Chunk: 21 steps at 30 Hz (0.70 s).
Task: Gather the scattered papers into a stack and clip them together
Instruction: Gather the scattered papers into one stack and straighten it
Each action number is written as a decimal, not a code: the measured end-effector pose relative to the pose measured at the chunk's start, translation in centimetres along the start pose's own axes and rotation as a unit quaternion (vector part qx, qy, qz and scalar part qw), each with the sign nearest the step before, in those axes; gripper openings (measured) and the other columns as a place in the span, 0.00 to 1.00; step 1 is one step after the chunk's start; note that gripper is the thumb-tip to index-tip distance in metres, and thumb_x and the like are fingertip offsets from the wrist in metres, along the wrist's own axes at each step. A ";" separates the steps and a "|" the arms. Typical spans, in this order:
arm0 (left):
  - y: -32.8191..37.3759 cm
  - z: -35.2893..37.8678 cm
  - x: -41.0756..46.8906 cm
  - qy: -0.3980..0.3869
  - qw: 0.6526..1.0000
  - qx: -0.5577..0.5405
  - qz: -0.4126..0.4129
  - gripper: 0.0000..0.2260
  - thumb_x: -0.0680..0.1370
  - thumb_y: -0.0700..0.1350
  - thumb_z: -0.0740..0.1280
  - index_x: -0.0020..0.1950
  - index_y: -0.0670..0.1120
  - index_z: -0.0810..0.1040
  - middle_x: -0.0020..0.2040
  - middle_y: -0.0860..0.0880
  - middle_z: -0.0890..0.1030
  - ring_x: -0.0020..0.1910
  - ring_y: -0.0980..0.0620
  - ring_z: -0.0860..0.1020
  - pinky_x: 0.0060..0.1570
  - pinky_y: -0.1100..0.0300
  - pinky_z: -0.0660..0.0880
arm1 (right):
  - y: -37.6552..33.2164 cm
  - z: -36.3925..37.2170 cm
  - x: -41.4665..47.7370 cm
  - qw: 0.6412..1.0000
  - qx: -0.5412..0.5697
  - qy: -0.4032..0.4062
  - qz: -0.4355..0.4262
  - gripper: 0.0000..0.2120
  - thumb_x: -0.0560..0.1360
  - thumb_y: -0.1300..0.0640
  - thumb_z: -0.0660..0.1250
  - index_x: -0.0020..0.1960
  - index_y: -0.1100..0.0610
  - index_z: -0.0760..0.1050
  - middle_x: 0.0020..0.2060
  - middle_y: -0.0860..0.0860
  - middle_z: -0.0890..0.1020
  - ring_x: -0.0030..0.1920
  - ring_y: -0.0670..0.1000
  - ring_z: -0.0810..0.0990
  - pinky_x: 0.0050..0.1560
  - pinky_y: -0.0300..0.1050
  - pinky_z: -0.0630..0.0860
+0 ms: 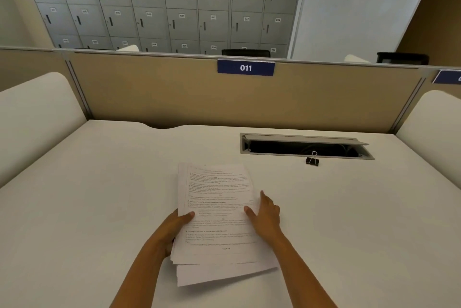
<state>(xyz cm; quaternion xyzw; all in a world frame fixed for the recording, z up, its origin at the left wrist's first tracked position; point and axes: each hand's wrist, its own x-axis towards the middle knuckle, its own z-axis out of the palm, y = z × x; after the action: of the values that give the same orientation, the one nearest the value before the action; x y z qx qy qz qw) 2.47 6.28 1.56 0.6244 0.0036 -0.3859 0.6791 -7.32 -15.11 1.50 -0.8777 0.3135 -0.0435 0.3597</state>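
Left hand (178,224) grips the left edge of the paper stack (219,220), thumb on top and fingers tucked underneath, so it is clamped on the sheets. The stack sits mid-tabletop (99,195), nearer the person than the cable slot (305,148), and is not squared: lower sheets fan out past the top page at the near edge, corners skewed. Right hand (265,215) lies flat and spread against the stack's right edge, pressing rather than pinching, holding nothing. Risk: pushing from the right while only the left edge is pinched could buckle or crease the top pages, or slide loose lower sheets further out. Lifting now would likely drop the fanned ones. Binder clip (312,160) stands just in front of the cable slot, well apart to the stack's far right; a careless reach could knock it into the open slot. Clipping before squaring would lock in misalignment.
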 end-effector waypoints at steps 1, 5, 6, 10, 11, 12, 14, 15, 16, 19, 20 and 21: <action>0.0 -0.1 -0.1 -0.014 1.000 -0.018 -0.003 0.18 0.77 0.41 0.65 0.67 0.44 0.71 0.56 0.38 0.81 0.53 0.37 0.81 0.53 0.40 0.77 | 0.3 -0.5 0.0 0.996 0.087 0.011 0.023 0.36 0.76 0.47 0.64 0.76 0.58 0.50 0.73 0.55 0.61 0.71 0.57 0.63 0.70 0.51 0.61; 0.5 0.0 -0.6 -0.060 0.993 -0.097 -0.015 0.12 0.77 0.41 0.63 0.60 0.43 0.75 0.55 0.37 0.82 0.48 0.38 0.83 0.43 0.46 0.81 | 1.1 -3.2 -0.8 0.897 0.415 -0.114 0.105 0.25 0.72 0.51 0.70 0.66 0.59 0.71 0.57 0.57 0.81 0.53 0.56 0.82 0.55 0.50 0.79; 0.5 0.0 -0.4 -0.063 0.993 -0.096 -0.019 0.13 0.76 0.42 0.64 0.60 0.43 0.75 0.56 0.37 0.81 0.49 0.38 0.82 0.43 0.46 0.81 | 1.0 -3.9 -1.3 0.876 0.440 -0.164 0.110 0.20 0.73 0.52 0.69 0.61 0.59 0.75 0.53 0.57 0.83 0.50 0.56 0.84 0.49 0.49 0.81; 0.6 1.6 -0.2 -0.013 1.000 -0.012 -0.001 0.13 0.77 0.43 0.65 0.60 0.41 0.75 0.51 0.39 0.83 0.47 0.39 0.82 0.40 0.51 0.81 | 1.1 -4.0 -2.2 0.891 0.396 -0.188 0.121 0.17 0.72 0.56 0.71 0.59 0.61 0.77 0.44 0.54 0.85 0.40 0.51 0.85 0.33 0.40 0.80; 0.3 2.1 0.0 0.019 1.000 0.015 0.010 0.13 0.77 0.42 0.65 0.60 0.41 0.74 0.50 0.40 0.83 0.47 0.41 0.82 0.39 0.53 0.81 | 1.4 -3.7 -2.2 0.891 0.393 -0.185 0.131 0.18 0.72 0.58 0.71 0.60 0.62 0.76 0.46 0.54 0.84 0.42 0.52 0.84 0.33 0.40 0.80; -0.1 2.5 0.3 0.046 0.998 0.036 0.021 0.15 0.77 0.43 0.66 0.62 0.40 0.73 0.52 0.41 0.82 0.48 0.42 0.81 0.41 0.53 0.80 | 1.5 -3.4 -2.3 0.888 0.396 -0.191 0.135 0.18 0.71 0.60 0.71 0.61 0.62 0.76 0.48 0.56 0.84 0.44 0.53 0.84 0.34 0.42 0.80; -0.8 2.9 0.9 0.086 0.993 0.071 0.035 0.25 0.74 0.45 0.70 0.68 0.40 0.69 0.59 0.40 0.79 0.54 0.42 0.79 0.51 0.48 0.79 | 1.5 -3.0 -2.5 0.882 0.401 -0.210 0.132 0.15 0.72 0.63 0.70 0.58 0.59 0.76 0.50 0.56 0.83 0.47 0.55 0.83 0.37 0.44 0.81; -0.9 2.9 1.1 0.099 0.989 0.099 0.040 0.30 0.72 0.47 0.72 0.70 0.40 0.66 0.62 0.41 0.77 0.56 0.42 0.78 0.55 0.47 0.77 | 1.4 -2.9 -2.6 0.887 0.389 -0.217 0.123 0.15 0.73 0.64 0.69 0.58 0.58 0.75 0.51 0.56 0.82 0.48 0.55 0.83 0.39 0.45 0.81; -1.0 2.8 1.3 0.101 0.985 0.134 0.046 0.33 0.69 0.49 0.73 0.70 0.41 0.65 0.63 0.41 0.76 0.57 0.42 0.78 0.58 0.46 0.76 | 1.2 -2.9 -2.6 0.896 0.371 -0.217 0.111 0.16 0.73 0.65 0.68 0.59 0.57 0.74 0.54 0.56 0.81 0.51 0.55 0.82 0.44 0.46 0.81; 0.0 3.3 0.6 0.079 0.976 0.191 0.074 0.30 0.70 0.48 0.71 0.70 0.43 0.67 0.65 0.44 0.75 0.60 0.43 0.76 0.62 0.46 0.73 | 0.8 -3.1 -2.3 0.940 0.300 -0.153 0.056 0.24 0.71 0.64 0.70 0.65 0.56 0.70 0.61 0.54 0.78 0.58 0.55 0.78 0.60 0.52 0.76; 0.6 3.7 0.2 0.084 0.972 0.191 0.104 0.27 0.73 0.45 0.69 0.70 0.44 0.66 0.64 0.45 0.75 0.60 0.43 0.75 0.62 0.47 0.73 | 0.5 -3.4 -2.3 0.948 0.295 -0.115 0.038 0.25 0.71 0.62 0.70 0.66 0.55 0.70 0.60 0.52 0.78 0.58 0.54 0.78 0.60 0.51 0.76; 1.2 4.0 -0.1 0.098 0.968 0.186 0.140 0.24 0.76 0.43 0.68 0.70 0.45 0.65 0.63 0.47 0.75 0.60 0.44 0.75 0.61 0.48 0.73 | 0.0 -3.8 -2.5 0.949 0.305 -0.072 0.023 0.24 0.71 0.61 0.70 0.65 0.54 0.69 0.59 0.51 0.78 0.57 0.53 0.78 0.57 0.48 0.77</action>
<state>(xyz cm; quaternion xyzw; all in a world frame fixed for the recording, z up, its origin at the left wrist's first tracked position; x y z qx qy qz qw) 1.16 2.78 3.51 0.7690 -0.0890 -0.2178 0.5943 -10.43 -15.99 4.68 -0.7191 0.2789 -0.0652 0.6331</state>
